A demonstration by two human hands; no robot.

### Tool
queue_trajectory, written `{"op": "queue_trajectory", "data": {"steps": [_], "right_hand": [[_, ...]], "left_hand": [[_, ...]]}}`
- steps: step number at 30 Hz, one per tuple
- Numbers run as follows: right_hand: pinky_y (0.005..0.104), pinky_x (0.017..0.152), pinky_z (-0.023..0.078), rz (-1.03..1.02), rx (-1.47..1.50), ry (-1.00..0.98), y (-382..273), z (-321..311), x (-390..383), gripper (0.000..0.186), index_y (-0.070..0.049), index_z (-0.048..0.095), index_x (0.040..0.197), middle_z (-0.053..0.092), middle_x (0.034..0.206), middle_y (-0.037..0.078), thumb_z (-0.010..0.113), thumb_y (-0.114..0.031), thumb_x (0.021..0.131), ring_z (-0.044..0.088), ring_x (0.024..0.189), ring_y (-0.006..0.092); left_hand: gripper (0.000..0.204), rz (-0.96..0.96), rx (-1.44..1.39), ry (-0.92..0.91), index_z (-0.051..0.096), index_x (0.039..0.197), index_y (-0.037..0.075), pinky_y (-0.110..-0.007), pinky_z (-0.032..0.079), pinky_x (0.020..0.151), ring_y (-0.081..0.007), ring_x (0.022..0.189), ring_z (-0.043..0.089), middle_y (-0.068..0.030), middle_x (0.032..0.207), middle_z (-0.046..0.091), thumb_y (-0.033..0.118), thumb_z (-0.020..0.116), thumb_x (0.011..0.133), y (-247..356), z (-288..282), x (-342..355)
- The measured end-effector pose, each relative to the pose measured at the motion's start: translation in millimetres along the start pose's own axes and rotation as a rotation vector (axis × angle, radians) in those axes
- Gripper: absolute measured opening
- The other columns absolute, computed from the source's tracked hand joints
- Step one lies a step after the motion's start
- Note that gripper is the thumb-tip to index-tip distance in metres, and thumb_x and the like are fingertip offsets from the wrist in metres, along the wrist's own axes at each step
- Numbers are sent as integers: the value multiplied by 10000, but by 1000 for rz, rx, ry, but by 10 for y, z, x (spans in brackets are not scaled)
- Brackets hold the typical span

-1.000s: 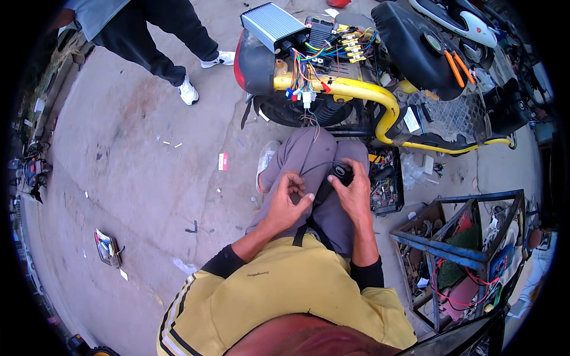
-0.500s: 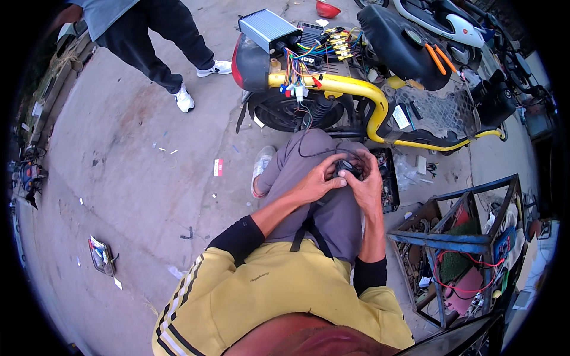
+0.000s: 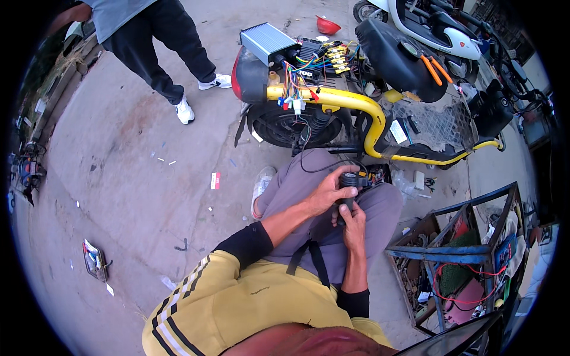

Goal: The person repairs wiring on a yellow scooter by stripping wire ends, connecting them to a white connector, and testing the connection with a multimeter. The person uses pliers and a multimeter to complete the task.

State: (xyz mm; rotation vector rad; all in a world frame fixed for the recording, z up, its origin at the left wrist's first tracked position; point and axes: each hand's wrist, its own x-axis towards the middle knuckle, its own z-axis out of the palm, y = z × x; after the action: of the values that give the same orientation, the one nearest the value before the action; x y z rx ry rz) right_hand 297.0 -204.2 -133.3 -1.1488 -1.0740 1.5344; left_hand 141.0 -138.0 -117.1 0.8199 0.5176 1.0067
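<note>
Between my knees I hold a black throttle grip (image 3: 350,183), a stubby ribbed cylinder whose round end points up and away from me. My left hand (image 3: 328,193) is closed around its upper part, thumb across the front. Lower down, my right hand (image 3: 354,226) grips its other end, which the fingers mostly hide. From the grip a thin black cable (image 3: 303,155) loops over my left knee to the scooter's wiring. Coloured wires with plugs (image 3: 295,98) hang off the yellow-framed scooter (image 3: 374,130), below a silver finned controller box (image 3: 268,41).
The detached black seat (image 3: 399,62) carries orange-handled pliers (image 3: 436,69) and a roll of tape. A blue-edged metal rack (image 3: 442,255) full of parts stands at my right. Another person (image 3: 159,44) stands at the far left. A small tray of items (image 3: 95,260) lies on the ground.
The throttle grip has been turned so its length shows. My right hand has slid from its side down to its lower end. My right knee has swung outward.
</note>
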Motion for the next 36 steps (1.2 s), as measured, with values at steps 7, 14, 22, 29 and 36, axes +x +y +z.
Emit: {"op": "queue_trajectory", "data": {"steps": [7,14,22,29,36], "right_hand": [[288,517,422,279,676,-149,-98,82,-11,351,3,598,1161,592,787,67,652,-305,1002,497,527,139],[228,465,391,130,420,74,160,180,86,173,-18,614,1096,577,748,32,607,-181,1037,478,523,99],[236,472,398,-72,-210,306,213,290,102,167,-14,633,1103,591,744,28,632,-159,1019,514,556,87],[241,478,384,158,560,-20,59,137,39,216,-2,627,1131,589,744,12,635,-188,1021,487,537,75],[238,481,375,-254,-432,370,272,273,68,217,-3,625,1126,578,726,11,646,-191,1020,499,532,94]], "left_hand": [[416,-72,-183,6,579,1284,2,-289,542,795,-155,913,651,-116,1045,699,291,601,985,-138,-98,85],[359,-71,-41,146,586,1181,-2,-317,552,788,-173,886,650,-122,979,692,297,568,981,-201,-49,138],[340,29,36,144,591,1163,-10,-322,554,813,-181,896,656,-120,964,691,272,582,973,-300,-128,184],[340,-5,-53,128,598,1161,-35,-343,561,844,-200,907,672,-141,990,715,249,586,975,-253,-84,155],[363,20,35,116,567,1217,-24,-345,571,864,-222,943,692,-168,1024,715,244,590,972,-298,-51,167]]}}
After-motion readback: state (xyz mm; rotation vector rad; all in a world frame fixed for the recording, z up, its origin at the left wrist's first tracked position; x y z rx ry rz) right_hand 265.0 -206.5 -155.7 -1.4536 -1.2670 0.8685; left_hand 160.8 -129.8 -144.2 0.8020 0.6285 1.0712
